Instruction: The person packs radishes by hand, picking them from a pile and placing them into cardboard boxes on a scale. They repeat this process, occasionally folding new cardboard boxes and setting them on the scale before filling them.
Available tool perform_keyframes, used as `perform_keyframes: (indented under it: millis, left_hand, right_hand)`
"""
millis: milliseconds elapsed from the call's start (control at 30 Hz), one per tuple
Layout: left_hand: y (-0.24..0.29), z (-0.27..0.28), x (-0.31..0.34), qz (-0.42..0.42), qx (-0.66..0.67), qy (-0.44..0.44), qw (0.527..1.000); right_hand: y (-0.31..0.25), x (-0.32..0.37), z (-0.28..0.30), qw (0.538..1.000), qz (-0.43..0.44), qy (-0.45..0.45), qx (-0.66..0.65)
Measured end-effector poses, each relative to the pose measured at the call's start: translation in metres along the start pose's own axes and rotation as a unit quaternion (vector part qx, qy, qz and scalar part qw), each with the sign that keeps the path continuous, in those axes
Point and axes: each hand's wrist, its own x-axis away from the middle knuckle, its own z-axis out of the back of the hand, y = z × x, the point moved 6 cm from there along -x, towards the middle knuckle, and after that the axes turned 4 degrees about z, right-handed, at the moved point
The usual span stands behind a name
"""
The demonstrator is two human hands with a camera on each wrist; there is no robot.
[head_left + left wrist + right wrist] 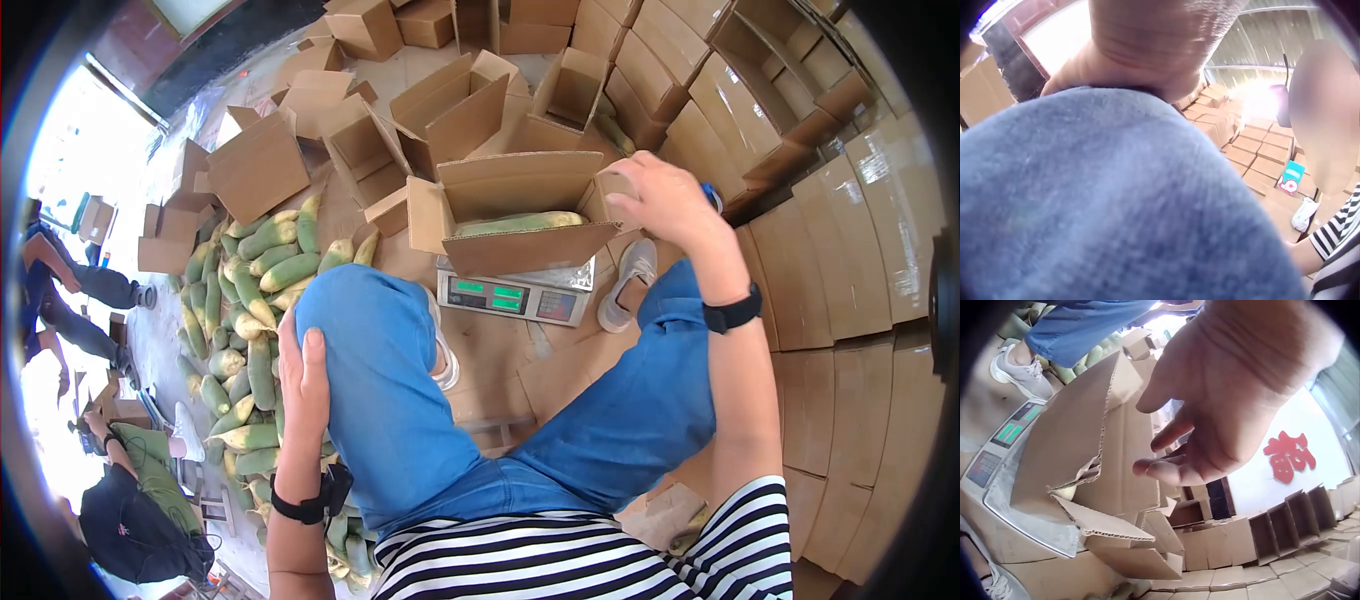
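An open cardboard box (pixel 540 248) sits on a digital weighing scale (pixel 515 298) in front of the knees. Inside it lies a long green radish (pixel 520 224) with a pale end. My right hand (pixel 668 200) hovers at the box's right end, its fingertips right by the raised end flap in the head view. Seen from the right wrist, the loosely bent fingers (pixel 1175 434) hold nothing above the box's opening. My left hand (pixel 303 385) rests on the left knee, fingers extended along the blue trousers (pixel 375 350). In the left wrist view the knee hides most of that hand.
A big heap of green radishes (pixel 262 275) covers the floor at the left. Several open cardboard boxes (pixel 455 105) stand beyond the scale. Stacked cartons (pixel 850 240) form a wall on the right. Another person in green trousers (pixel 155 470) is at the far left.
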Motion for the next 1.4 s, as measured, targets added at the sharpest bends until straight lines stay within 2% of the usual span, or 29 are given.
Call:
perform_keyframes:
  millis: [67,167,200,267,333,367,400,433,467,567,600,667,700,733,767,800,833,867,933,967,1033,1100,1133,1167,1200,1300,1333,1367,1400]
  left_hand:
    - [-0.003,0.002,0.0,-0.002,0.021,-0.007,1.0]
    - [-0.013,0.007,-0.002,0.006,0.022,0.009,1.0]
    - [-0.016,0.008,-0.003,0.004,0.026,0.007,1.0]
    - [-0.022,0.011,-0.003,0.004,0.034,0.018,0.999]
    - [-0.028,0.012,-0.004,0.003,0.042,0.018,0.999]
    - [-0.031,0.012,-0.004,0.003,0.049,0.017,0.999]
    - [-0.034,0.013,-0.005,0.003,0.055,0.016,0.998]
    - [-0.037,0.014,-0.005,0.0,0.056,0.015,0.998]
    - [-0.041,0.014,-0.006,0.0,0.061,0.013,0.998]
    - [-0.042,0.018,-0.005,0.004,0.053,0.02,0.998]
    - [-0.042,0.019,-0.005,0.013,0.042,0.03,0.999]
    - [-0.053,0.019,-0.007,0.002,0.063,0.013,0.998]
    - [-0.063,0.023,-0.009,-0.002,0.043,0.041,0.998]
    - [-0.074,0.025,-0.011,-0.006,0.027,0.066,0.997]
    - [-0.09,0.031,-0.012,-0.016,0.007,0.094,0.995]
    - [-0.103,0.031,-0.014,-0.028,-0.009,0.118,0.993]
    - [-0.102,0.034,-0.016,-0.03,-0.027,0.141,0.989]
    - [-0.09,0.04,-0.017,-0.035,-0.047,0.167,0.984]
    - [-0.056,0.044,-0.006,-0.137,-0.104,0.214,0.962]
    - [-0.042,0.044,-0.006,-0.148,-0.095,0.203,0.963]
    - [-0.008,0.042,0.003,-0.234,-0.188,0.222,0.928]
    - [0.008,0.036,0.003,-0.262,-0.192,0.181,0.928]
    - [0.013,0.031,0.004,-0.281,-0.201,0.147,0.927]
    - [0.013,0.025,0.001,-0.277,-0.217,0.105,0.93]
    - [0.016,0.024,0.001,-0.281,-0.217,0.103,0.929]
    - [0.016,0.023,0.0,-0.272,-0.22,0.094,0.932]
    - [0.015,0.024,0.0,-0.273,-0.213,0.097,0.933]
    - [0.013,0.026,0.0,-0.273,-0.207,0.1,0.934]
    - [0.011,0.027,0.0,-0.275,-0.206,0.102,0.934]
  right_hand:
    - [0.01,0.014,0.024,0.998,0.019,0.052,-0.006]
    - [0.013,0.046,0.06,0.997,-0.021,0.06,-0.032]
    - [0.016,0.06,0.064,0.996,-0.054,0.032,-0.071]
    - [0.029,0.087,0.051,0.98,-0.11,-0.021,-0.163]
    - [0.022,0.115,0.036,0.979,-0.08,-0.033,-0.186]
    - [0.027,0.129,0.016,0.962,-0.117,-0.052,-0.242]
    - [0.031,0.142,-0.005,0.94,-0.152,-0.07,-0.296]
    - [0.024,0.15,-0.012,0.87,-0.15,-0.023,-0.469]
    - [0.024,0.155,-0.019,0.87,-0.151,-0.021,-0.469]
    - [0.026,0.169,-0.024,0.772,-0.191,0.111,-0.596]
    - [0.033,0.178,-0.039,0.717,-0.228,0.169,-0.637]
    - [0.042,0.205,-0.067,0.647,-0.305,0.255,-0.651]
    - [0.044,0.223,-0.093,0.581,-0.348,0.254,-0.69]
    - [0.044,0.244,-0.117,0.557,-0.394,0.251,-0.687]
    - [0.051,0.268,-0.145,0.637,-0.376,0.277,-0.613]
    - [0.095,0.314,-0.232,0.703,-0.387,0.223,-0.554]
    - [0.062,0.331,-0.232,0.666,-0.422,0.206,-0.58]
    - [0.047,0.356,-0.242,0.681,-0.477,0.131,-0.54]
    - [0.025,0.4,-0.266,0.688,-0.502,0.068,-0.52]
    - [0.016,0.425,-0.277,0.669,-0.528,0.07,-0.519]
    - [-0.001,0.467,-0.288,0.643,-0.559,0.076,-0.518]
    - [-0.014,0.505,-0.29,0.546,-0.619,0.09,-0.558]
    - [-0.016,0.515,-0.286,0.542,-0.621,0.095,-0.558]
    - [-0.018,0.53,-0.281,0.478,-0.643,0.158,-0.577]
    - [-0.021,0.543,-0.276,0.409,-0.659,0.22,-0.592]
    - [-0.011,0.573,-0.282,0.324,-0.614,0.338,-0.635]
    - [-0.006,0.577,-0.282,0.289,-0.596,0.365,-0.654]
    - [-0.002,0.582,-0.282,0.289,-0.594,0.367,-0.655]
    - [0.0,0.584,-0.276,0.247,-0.583,0.396,-0.664]
